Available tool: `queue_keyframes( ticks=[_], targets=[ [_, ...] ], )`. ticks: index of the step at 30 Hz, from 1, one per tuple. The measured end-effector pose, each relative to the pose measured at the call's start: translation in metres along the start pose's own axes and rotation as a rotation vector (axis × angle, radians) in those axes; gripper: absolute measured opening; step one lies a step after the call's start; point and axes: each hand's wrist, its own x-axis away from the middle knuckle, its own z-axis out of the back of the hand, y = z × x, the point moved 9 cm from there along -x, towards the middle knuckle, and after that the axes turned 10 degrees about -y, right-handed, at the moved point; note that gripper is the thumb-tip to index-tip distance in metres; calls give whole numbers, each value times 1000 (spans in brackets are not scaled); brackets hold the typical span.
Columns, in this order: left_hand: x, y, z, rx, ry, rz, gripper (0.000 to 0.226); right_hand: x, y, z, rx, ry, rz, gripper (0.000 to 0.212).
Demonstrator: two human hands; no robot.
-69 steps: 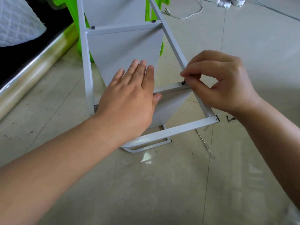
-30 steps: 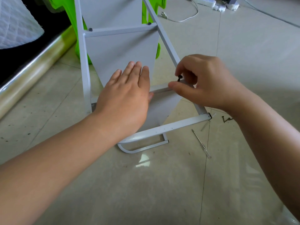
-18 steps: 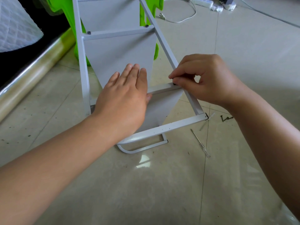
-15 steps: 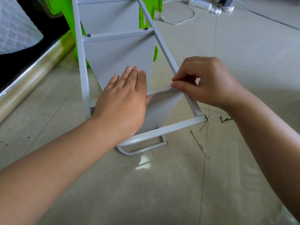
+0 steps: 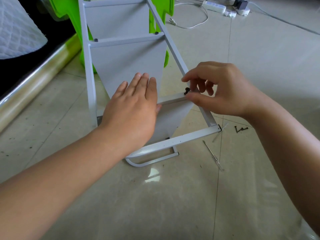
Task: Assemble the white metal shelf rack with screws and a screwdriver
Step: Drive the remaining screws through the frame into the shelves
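The white metal rack (image 5: 174,47) lies tilted on the tiled floor, leaning against something green behind it. My left hand (image 5: 131,108) rests flat, fingers straight, on a grey shelf panel (image 5: 128,59) and holds it against the frame. A black screw (image 5: 186,90) stands half-way in the hole where the crossbar meets the right rail. My right hand (image 5: 223,90) curls around it, thumb against its shank, index finger lifted just above the head. A thin screwdriver (image 5: 213,155) lies on the floor to the right of the rack's foot.
Two loose black screws (image 5: 241,129) lie on the floor under my right wrist. A green plastic piece (image 5: 166,7) stands behind the rack. A shiny roll (image 5: 34,80) and white quilted fabric (image 5: 15,28) are at the left. A power strip (image 5: 214,5) with cables lies far back.
My right hand's fingers have loosened from a tight pinch, and the screw head now shows between them. My left hand has stayed flat on the panel.
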Motion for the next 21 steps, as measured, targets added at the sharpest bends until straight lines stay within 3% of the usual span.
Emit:
queue_keyframes(
  ticks=[7,10,13,18,21],
  targets=[
    [1,2,0,0,-3,-11,59,-2,-5,3,46,5,81,27],
    [1,2,-1,-5,4,-13,59,-5,-5,2,125,-31,41,19],
    [3,4,3,39,42,-32,58,-6,-3,0,167,-38,-18,25],
    [1,3,0,15,7,-21,59,-6,-1,-6,117,-33,-104,34],
    [1,1,-1,37,21,-17,58,-1,5,-1,49,-54,-111,25]
  ],
)
